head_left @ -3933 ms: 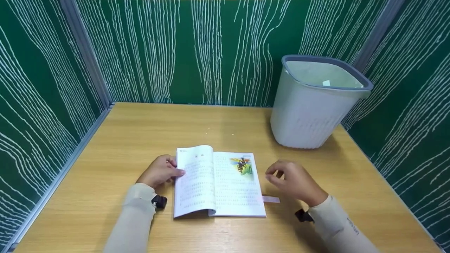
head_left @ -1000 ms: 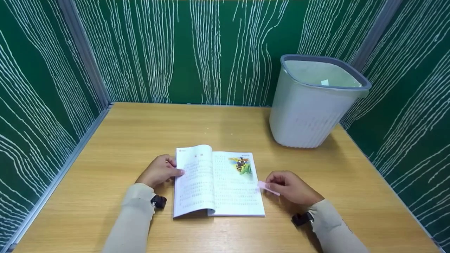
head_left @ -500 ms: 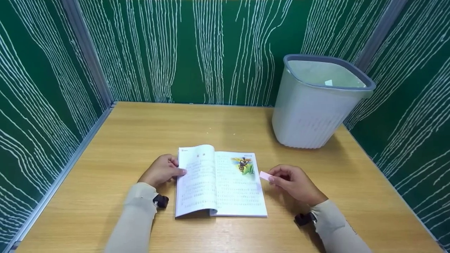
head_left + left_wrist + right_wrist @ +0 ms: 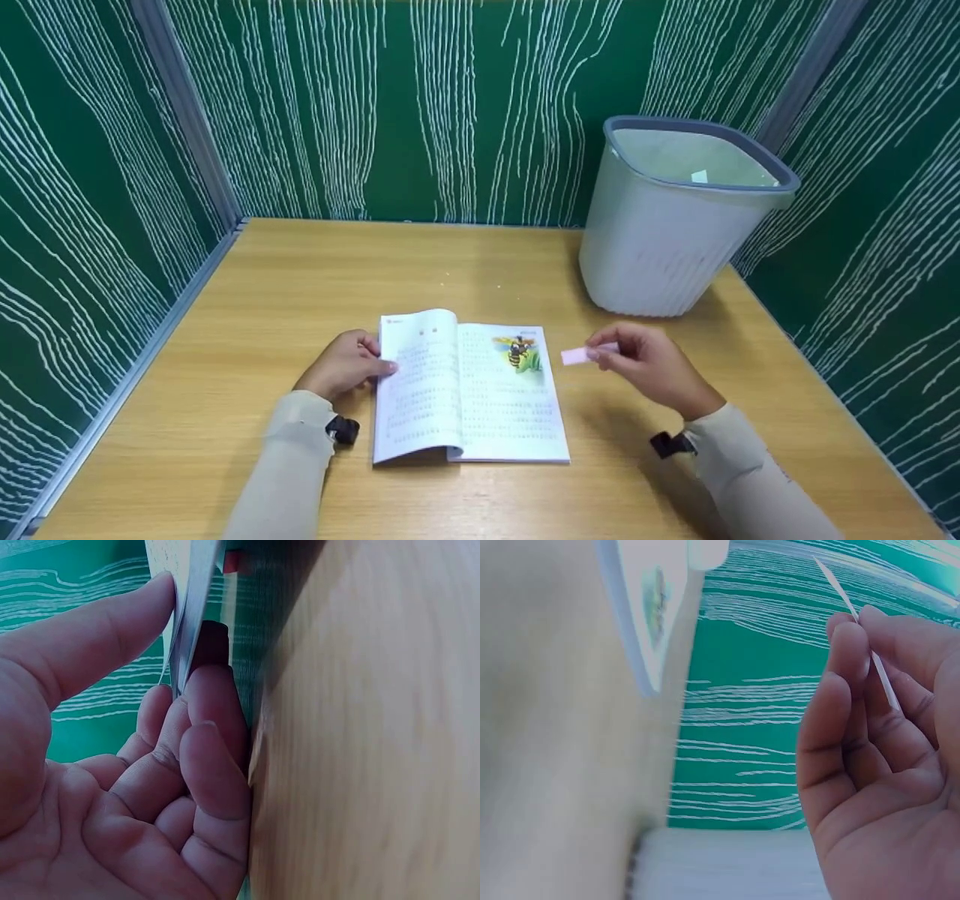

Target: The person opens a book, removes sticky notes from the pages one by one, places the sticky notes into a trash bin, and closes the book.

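An open book (image 4: 510, 420) lies on the table in the head view, its left pages bowed up and a bee picture on the right page. My left hand (image 4: 341, 366) grips the book's left edge. In the left wrist view the thumb (image 4: 112, 634) presses one face of the pages (image 4: 191, 607) and fingers lie behind them. To the right of the book, my right hand (image 4: 652, 364) pinches a pink paper strip (image 4: 576, 355) between thumb and fingertips, apart from the book. The right wrist view shows the strip (image 4: 836, 585) edge-on, both ends sticking out of the pinch.
A pale wastebasket (image 4: 660, 240) with a grey rim stands at the back right, a small white piece (image 4: 699, 177) visible inside. Tiny white specks (image 4: 499, 286) dot the wooden table (image 4: 337, 262) behind the book. Green panels (image 4: 390, 112) with white lines enclose the table.
The pink strip stuck out from under the book's right edge earlier. My right hand has taken hold of it, drawn it away and moved up and right. My left hand stays put.
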Demonstrator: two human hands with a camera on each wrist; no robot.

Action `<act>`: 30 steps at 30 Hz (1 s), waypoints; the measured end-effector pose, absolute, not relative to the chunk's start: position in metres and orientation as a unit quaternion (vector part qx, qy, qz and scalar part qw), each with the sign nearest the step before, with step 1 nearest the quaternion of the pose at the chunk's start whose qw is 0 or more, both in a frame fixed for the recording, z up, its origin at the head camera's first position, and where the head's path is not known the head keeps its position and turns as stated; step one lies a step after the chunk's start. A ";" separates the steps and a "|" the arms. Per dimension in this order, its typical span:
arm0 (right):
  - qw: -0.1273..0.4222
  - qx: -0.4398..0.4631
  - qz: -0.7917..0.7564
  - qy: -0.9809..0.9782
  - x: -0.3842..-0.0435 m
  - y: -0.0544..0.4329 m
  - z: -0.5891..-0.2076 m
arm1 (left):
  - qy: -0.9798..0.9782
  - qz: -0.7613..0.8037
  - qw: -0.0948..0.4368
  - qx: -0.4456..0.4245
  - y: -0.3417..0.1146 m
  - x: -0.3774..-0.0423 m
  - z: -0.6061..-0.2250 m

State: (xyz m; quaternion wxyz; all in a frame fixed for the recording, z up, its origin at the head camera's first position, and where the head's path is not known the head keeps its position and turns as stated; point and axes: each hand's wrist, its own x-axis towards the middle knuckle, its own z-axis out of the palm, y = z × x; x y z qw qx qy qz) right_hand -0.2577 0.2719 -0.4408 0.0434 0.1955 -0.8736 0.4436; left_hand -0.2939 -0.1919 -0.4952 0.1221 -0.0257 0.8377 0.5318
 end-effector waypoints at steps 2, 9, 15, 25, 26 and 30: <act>0.058 0.203 0.442 -0.872 -0.260 0.275 -0.431 | 0.838 0.531 0.121 -0.026 -0.192 -0.294 -0.495; 0.108 0.205 0.408 -0.883 -0.267 0.283 -0.399 | 0.834 0.535 0.127 -0.036 -0.192 -0.292 -0.493; 0.131 0.164 0.385 -0.899 -0.272 0.288 -0.379 | 0.832 0.540 0.122 -0.024 -0.192 -0.294 -0.495; 0.185 0.156 0.426 -0.872 -0.284 0.292 -0.352 | 0.837 0.534 0.115 -0.023 -0.193 -0.293 -0.495; 0.191 0.157 0.431 -0.868 -0.285 0.292 -0.349 | 0.838 0.533 0.115 -0.025 -0.192 -0.293 -0.495; 0.212 0.160 0.428 -0.864 -0.288 0.296 -0.341 | 0.838 0.533 0.118 -0.026 -0.192 -0.293 -0.494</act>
